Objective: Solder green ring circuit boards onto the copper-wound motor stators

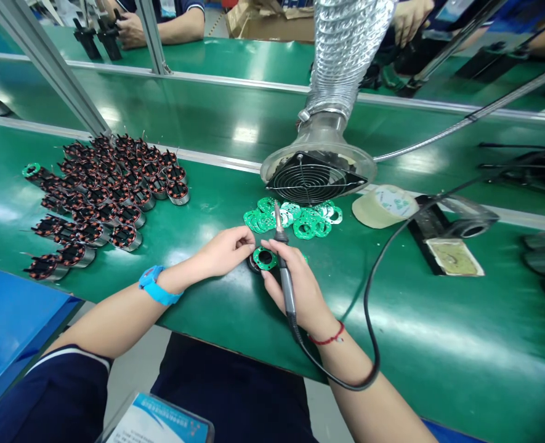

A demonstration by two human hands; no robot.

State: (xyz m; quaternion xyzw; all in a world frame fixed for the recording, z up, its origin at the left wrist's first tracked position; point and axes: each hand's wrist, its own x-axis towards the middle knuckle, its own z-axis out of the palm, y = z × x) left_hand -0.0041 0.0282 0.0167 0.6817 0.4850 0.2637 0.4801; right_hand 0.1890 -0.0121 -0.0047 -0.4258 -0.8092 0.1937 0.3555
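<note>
My right hand (295, 286) grips a soldering iron (282, 249) like a pen, its tip pointing away toward a pile of green ring-shaped circuit boards (295, 218). Between both hands sits a motor stator topped with a green ring board (263, 258). The fingers of my left hand (223, 251) are pinched together at the left edge of that stator and seem to steady it. A blue wristband (156, 285) is on my left wrist, a red cord on my right.
Several copper-wound stators (108, 191) lie grouped at the left on the green bench (438, 332). A fume extractor fan with silver duct (318, 172) stands behind the boards. Tape roll (383, 206), sponge tray (452, 255) and iron stand are right. Other people's hands work across the bench.
</note>
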